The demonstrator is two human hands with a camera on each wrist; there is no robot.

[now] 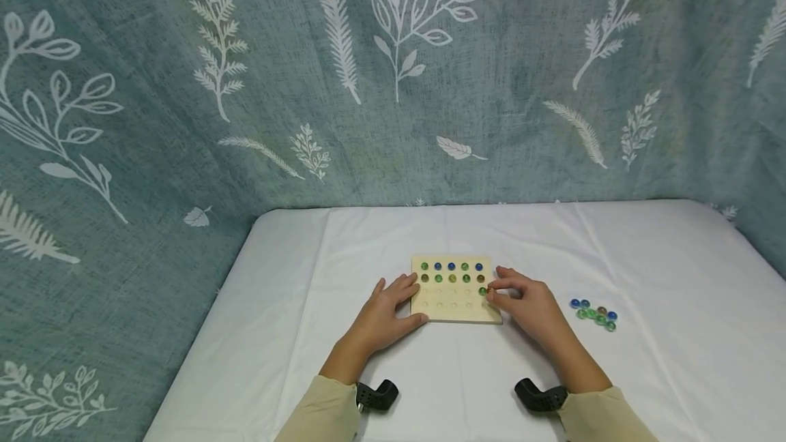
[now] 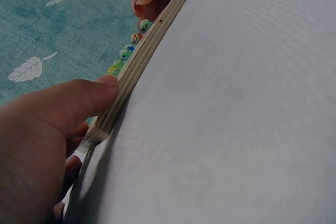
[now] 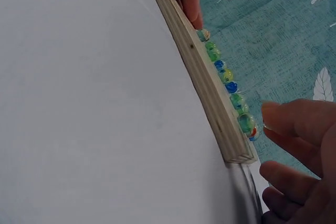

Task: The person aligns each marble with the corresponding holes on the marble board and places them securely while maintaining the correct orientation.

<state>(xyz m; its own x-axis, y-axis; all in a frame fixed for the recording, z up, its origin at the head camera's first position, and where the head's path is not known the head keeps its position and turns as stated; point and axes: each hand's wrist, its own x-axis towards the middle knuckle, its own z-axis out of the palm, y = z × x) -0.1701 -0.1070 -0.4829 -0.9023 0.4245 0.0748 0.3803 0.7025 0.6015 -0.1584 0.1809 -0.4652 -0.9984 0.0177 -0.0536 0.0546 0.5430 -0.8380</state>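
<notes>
A pale wooden board with rows of round hollows lies flat on the table. Glass marbles fill its two far rows, and one green marble sits at the right of the third row. My left hand holds the board at its left side, thumb at the near edge and fingers along the left edge. Over the board's right edge, my right hand pinches an amber marble between thumb and fingertips, close beside the green one.
Several loose marbles, blue, green and amber, lie in a cluster to the right of my right hand. A white cloth covers the table. Behind it hangs a blue-green curtain with white leaf prints.
</notes>
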